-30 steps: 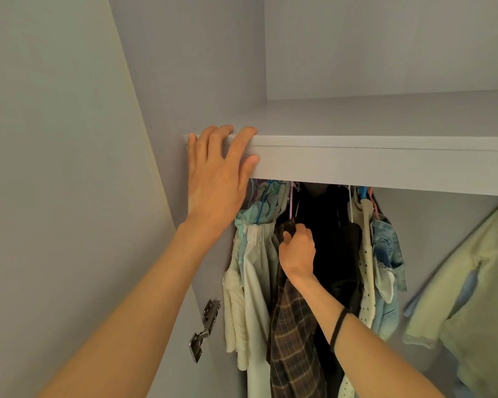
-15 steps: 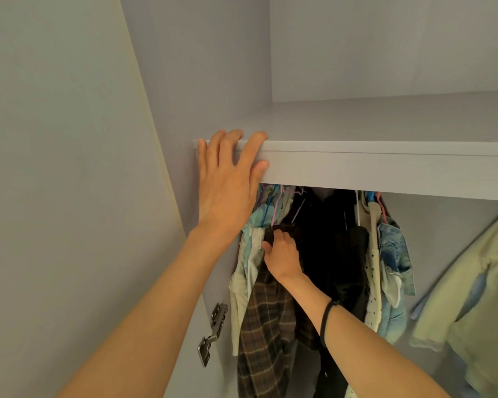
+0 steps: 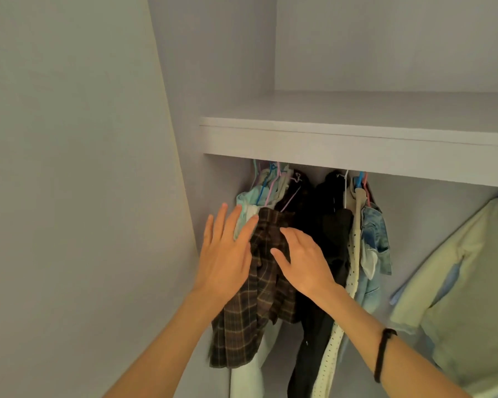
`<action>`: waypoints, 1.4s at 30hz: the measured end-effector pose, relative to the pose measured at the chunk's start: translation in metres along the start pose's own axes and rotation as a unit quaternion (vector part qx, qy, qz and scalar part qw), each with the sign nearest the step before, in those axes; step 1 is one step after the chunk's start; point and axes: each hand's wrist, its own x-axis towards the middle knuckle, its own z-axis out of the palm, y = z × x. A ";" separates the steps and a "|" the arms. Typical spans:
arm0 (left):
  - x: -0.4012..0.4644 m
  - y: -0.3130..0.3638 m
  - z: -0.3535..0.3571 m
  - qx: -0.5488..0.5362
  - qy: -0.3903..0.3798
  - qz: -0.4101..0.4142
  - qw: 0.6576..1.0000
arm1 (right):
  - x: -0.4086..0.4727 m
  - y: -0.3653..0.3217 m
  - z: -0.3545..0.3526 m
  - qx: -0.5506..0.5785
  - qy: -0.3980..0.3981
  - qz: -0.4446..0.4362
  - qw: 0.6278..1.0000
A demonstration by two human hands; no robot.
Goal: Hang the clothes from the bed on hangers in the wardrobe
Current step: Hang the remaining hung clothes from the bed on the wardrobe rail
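— Is the plaid one up, then?

— Looks like it to me. The brown plaid shirt (image 3: 259, 285) hangs under the shelf (image 3: 357, 145) among the rest, with a pink hanger (image 3: 289, 201) rising from its collar toward the rail — though the rail itself is hidden behind the shelf edge, so I can't swear the hook is seated.

— And the hands?

— Both are spread flat with the fingers straight, neither gripping anything. The left hand (image 3: 227, 254) lies at the shirt's left edge, against the pale garments (image 3: 246, 208) beside it. The right hand (image 3: 305, 259) is over the shirt's right side, next to the black clothes (image 3: 328, 225). I'd say it's a smoothing or parting gesture, making room in a tight row.

— So how much has been done?

— A fair bit hangs there already: the pale pieces on the far left, the plaid, the black things, a dotted cream garment (image 3: 354, 254) and a denim piece (image 3: 375, 234) further right. A yellowish garment (image 3: 457, 282) hangs well apart, at the right edge.

— And what's left?

— Can't tell from here — the bed isn't in view, so whatever lies on it is anyone's guess. For this shirt, I'd judge only the settling remains; it bunches a little near the collar and sits pressed between its neighbours.
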 end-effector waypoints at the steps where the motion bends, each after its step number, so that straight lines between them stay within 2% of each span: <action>1: -0.017 0.004 0.003 0.005 -0.027 -0.012 1.000 | -0.010 0.001 0.001 -0.008 -0.008 -0.011 1.000; 4: -0.063 0.016 0.001 0.028 -0.081 -0.052 0.995 | -0.034 0.002 0.009 -0.020 -0.046 -0.043 0.998; 7: -0.110 0.027 -0.009 0.062 -0.103 -0.129 0.984 | -0.061 0.003 0.019 0.009 -0.092 -0.076 0.993; 12: -0.192 0.052 -0.036 0.078 -0.124 -0.250 0.957 | -0.097 -0.002 0.033 0.021 -0.151 -0.196 0.969; 19: -0.321 0.095 -0.109 0.139 -0.168 -0.420 0.881 | -0.169 -0.074 0.055 0.049 -0.239 -0.346 0.906; 23: -0.392 0.122 -0.170 0.178 -0.124 -0.516 0.829 | -0.230 -0.136 0.061 0.080 -0.280 -0.433 0.853; 27: -0.466 0.159 -0.242 0.240 -0.074 -0.598 0.762 | -0.311 -0.216 0.065 0.123 -0.294 -0.524 0.790; 31: -0.545 0.214 -0.321 0.293 -0.045 -0.667 0.684 | -0.423 -0.292 0.056 0.156 -0.308 -0.617 0.707; 35: -0.619 0.287 -0.393 0.347 -0.040 -0.733 0.584 | -0.541 -0.339 0.037 0.186 -0.323 -0.692 0.618; 39: -0.677 0.365 -0.428 0.339 -0.051 -0.825 0.450 | -0.645 -0.361 0.027 0.198 -0.368 -0.746 0.519; 42: -0.707 0.417 -0.440 0.312 -0.066 -0.874 0.368 | -0.710 -0.369 0.021 0.193 -0.383 -0.782 0.451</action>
